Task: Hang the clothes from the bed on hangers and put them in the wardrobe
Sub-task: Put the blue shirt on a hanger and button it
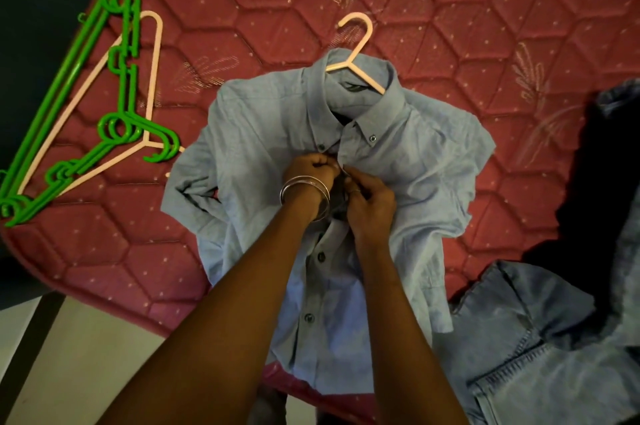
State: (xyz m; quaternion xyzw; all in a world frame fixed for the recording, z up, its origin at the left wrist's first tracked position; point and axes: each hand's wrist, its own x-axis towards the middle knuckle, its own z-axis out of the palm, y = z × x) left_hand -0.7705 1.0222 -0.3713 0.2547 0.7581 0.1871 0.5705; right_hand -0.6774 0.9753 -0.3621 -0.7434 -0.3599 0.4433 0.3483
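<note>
Both hands pinching the shirt placket on the bed.
Left hand and right hand grip the shirt; bare mattress lies beyond them, its edge near the forearms.

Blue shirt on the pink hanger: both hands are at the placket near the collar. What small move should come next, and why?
Probably finish pushing that top button through its hole. The blue shirt already sits on the pink hanger, and the left hand and right hand pinch the placket just below the collar. Lower buttons look undone, so closing this one should keep it from slipping off when lifted.
</note>
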